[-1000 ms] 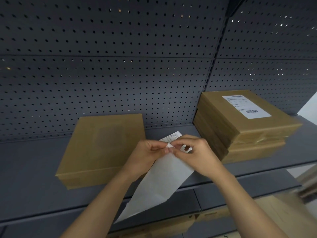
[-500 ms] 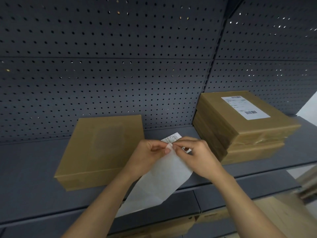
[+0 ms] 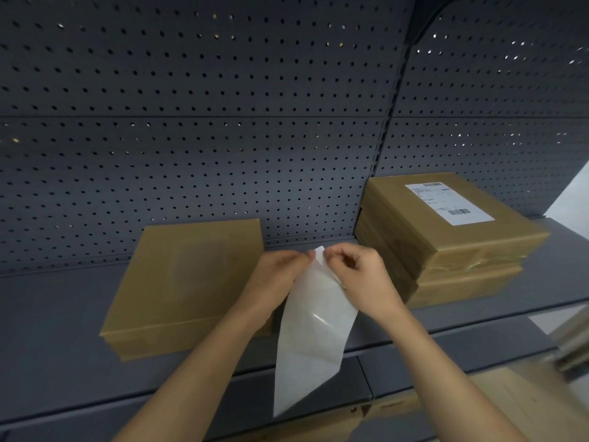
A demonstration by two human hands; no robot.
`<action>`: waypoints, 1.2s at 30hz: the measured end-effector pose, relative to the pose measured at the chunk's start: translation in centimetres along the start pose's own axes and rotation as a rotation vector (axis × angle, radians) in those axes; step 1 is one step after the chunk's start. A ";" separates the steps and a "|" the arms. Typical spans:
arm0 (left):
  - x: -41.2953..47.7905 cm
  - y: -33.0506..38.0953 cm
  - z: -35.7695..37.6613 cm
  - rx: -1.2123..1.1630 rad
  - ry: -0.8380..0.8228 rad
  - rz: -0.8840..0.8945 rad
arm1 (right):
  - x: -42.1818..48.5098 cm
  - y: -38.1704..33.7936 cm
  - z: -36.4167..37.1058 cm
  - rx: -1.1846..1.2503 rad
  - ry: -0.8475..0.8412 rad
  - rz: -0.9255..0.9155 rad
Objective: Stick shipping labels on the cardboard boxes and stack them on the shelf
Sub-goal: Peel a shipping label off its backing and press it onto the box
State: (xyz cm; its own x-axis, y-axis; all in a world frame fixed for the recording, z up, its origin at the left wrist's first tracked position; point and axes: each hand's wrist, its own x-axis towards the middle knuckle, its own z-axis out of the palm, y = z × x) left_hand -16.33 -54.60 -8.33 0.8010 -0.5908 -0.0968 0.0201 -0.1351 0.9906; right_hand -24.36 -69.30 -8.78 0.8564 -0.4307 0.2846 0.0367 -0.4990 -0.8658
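In the head view, a white label sheet (image 3: 315,330) is held up in front of the grey shelf (image 3: 57,330), in the gap between the boxes on either side. Its upper corner is pinched from the left by the curled fingertips of the left hand (image 3: 280,275) and from the right by those of the right hand (image 3: 360,275), so that the two hands nearly meet at that corner. The sheet is hung from this grip with its long axis close to vertical. The top is leaned slightly to the right, and the lower corner is pointed down and a little to the left, past the shelf's front edge. A glossy, unprinted face is turned toward the camera; whether the layers are parted at the corner cannot be told.

To the left, a bare box (image 3: 188,282) is laid flat on the shelf, its back edge set near the pegboard panel (image 3: 191,122). Its right front corner is covered in view by the left wrist.

To the right, stacked boxes (image 3: 446,250) are seen on the same shelf, well apart from the bare box. A stuck label (image 3: 449,202) is carried on the top of the uppermost one; its long axis is run from back to front, with a barcode at the near end.

Below the shelf, at the lower right, more cardboard (image 3: 526,406) is partly seen, blurred.
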 end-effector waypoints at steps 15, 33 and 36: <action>0.0 -1.1 -0.5 0.201 0.033 -0.061 | 3.2 -1.1 -2.7 0.164 0.296 0.187; -0.9 -0.3 -0.7 0.343 -0.152 -0.354 | 7.5 -5.0 -4.0 0.281 0.439 0.106; -1.1 -0.5 -0.9 0.344 -0.163 -0.379 | 8.0 -5.6 -4.3 0.320 0.492 0.088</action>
State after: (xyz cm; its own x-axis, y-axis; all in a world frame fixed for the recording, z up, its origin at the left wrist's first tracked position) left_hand -16.70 -53.17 -8.60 0.6720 -0.5620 -0.4823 0.0708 -0.5996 0.7972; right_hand -19.95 -73.20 0.10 0.5268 -0.7963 0.2971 0.1951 -0.2269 -0.9542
